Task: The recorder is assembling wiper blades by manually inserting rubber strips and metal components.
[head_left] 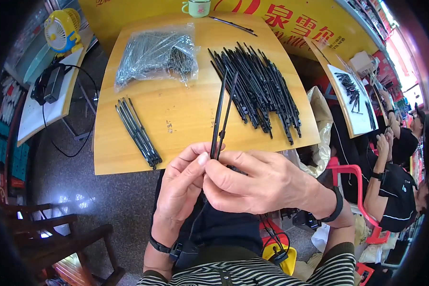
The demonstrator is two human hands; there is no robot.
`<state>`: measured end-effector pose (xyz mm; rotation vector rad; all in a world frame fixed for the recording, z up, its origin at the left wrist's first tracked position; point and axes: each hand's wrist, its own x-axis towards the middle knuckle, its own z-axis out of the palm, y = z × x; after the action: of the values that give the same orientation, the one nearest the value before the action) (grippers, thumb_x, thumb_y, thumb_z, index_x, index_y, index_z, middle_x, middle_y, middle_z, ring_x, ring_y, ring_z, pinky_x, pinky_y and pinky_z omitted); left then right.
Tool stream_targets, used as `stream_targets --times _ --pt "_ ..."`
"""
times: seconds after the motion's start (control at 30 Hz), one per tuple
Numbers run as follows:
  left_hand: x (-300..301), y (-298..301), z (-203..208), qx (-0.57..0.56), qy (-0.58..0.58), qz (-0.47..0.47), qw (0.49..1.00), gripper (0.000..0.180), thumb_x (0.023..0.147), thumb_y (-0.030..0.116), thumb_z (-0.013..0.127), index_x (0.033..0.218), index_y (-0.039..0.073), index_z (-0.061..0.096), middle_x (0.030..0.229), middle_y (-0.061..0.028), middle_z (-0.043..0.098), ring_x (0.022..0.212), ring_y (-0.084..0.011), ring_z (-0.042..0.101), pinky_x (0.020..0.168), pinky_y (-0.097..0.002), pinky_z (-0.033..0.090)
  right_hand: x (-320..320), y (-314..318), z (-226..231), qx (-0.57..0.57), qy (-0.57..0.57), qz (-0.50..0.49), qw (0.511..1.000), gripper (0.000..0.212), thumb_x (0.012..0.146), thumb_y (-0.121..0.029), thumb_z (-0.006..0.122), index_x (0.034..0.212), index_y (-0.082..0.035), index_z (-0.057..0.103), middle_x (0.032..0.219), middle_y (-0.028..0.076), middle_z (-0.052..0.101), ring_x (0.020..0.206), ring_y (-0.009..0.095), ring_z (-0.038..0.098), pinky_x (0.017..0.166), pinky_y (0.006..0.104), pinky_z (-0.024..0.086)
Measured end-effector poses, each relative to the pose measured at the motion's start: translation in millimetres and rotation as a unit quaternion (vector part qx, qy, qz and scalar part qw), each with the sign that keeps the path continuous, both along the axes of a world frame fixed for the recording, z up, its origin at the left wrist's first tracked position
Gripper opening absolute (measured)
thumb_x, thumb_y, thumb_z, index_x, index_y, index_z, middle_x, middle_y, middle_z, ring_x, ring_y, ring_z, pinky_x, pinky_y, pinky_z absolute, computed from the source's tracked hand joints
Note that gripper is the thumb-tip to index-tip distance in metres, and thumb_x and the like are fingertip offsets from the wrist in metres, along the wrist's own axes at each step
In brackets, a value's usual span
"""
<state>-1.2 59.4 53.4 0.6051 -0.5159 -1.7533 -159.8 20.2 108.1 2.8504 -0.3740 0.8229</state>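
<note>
Just beyond the near edge of the wooden table (186, 117), my left hand (181, 183) pinches the lower end of a thin black rod (218, 119) between thumb and fingers. My right hand (260, 181) is closed beside it, its fingertips at the base of a second thin black rod (228, 107). Both rods point up and away, close together at the bottom; their lower ends are hidden by my fingers. A large pile of similar black rods (260, 90) lies at the right of the table. On the left rests a small, neatly aligned bundle of them (138, 136).
A clear plastic bag of thin metal wires (152, 55) lies at the far left of the table. Behind are a green cup (199, 8) and more black rods (233, 25). A yellow fan (62, 31) stands left. At right, people work beside another table (352, 114).
</note>
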Motion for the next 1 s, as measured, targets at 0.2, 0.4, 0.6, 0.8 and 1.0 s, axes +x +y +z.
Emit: stream_targets --times 0.2,0.4,0.6,0.8,1.0 --pt "8 2 -11 -0.001 0.042 0.026 0.999 0.017 0.091 0.013 0.049 0.103 0.002 0.054 0.097 -0.0061 0.061 0.087 -0.0099 0.059 0.081 -0.0241 0.046 10 -8 -1 0.027 0.025 0.003 0.999 0.013 0.07 -0.013 0.06 0.083 -0.011 0.059 0.096 0.001 0.057 0.089 0.014 0.057 0.061 0.0222 0.048" --pt "6 -3 -23 -0.006 0.039 0.124 0.991 0.016 0.092 0.011 0.046 0.103 0.0 0.048 0.078 -0.0062 0.05 0.064 -0.0159 0.055 0.056 -0.029 0.049 23 -46 -11 0.174 -0.164 -0.08 0.968 0.004 0.071 -0.005 0.059 0.074 -0.004 0.059 0.072 0.008 0.058 0.066 0.023 0.059 0.055 0.0295 0.049" --pt "-4 -9 -31 -0.001 0.018 0.116 0.993 0.024 0.09 0.01 0.048 0.114 0.005 0.043 0.086 -0.0068 0.05 0.067 -0.0156 0.054 0.051 -0.0258 0.047 44 -111 -50 0.579 -0.278 -0.241 0.728 0.019 0.081 -0.009 0.056 0.094 0.004 0.056 0.08 0.01 0.06 0.065 0.014 0.06 0.051 0.0268 0.05" --pt "-6 -11 -46 -0.012 0.013 0.126 0.992 0.034 0.092 0.013 0.048 0.124 0.01 0.037 0.089 -0.0089 0.051 0.076 -0.0159 0.054 0.064 -0.0288 0.048 70 -131 -75 0.624 -0.277 -0.266 0.68 0.023 0.08 -0.008 0.06 0.098 0.004 0.053 0.086 0.01 0.059 0.064 0.013 0.06 0.049 0.0254 0.05" --pt "-6 -11 -48 -0.023 0.005 0.121 0.992 0.035 0.093 0.014 0.047 0.125 0.011 0.036 0.089 -0.0097 0.051 0.077 -0.0162 0.054 0.066 -0.0292 0.048 66 -134 -75 0.647 -0.27 -0.251 0.667 0.018 0.08 -0.008 0.06 0.093 0.003 0.055 0.081 0.008 0.058 0.063 0.012 0.058 0.048 0.0251 0.05"
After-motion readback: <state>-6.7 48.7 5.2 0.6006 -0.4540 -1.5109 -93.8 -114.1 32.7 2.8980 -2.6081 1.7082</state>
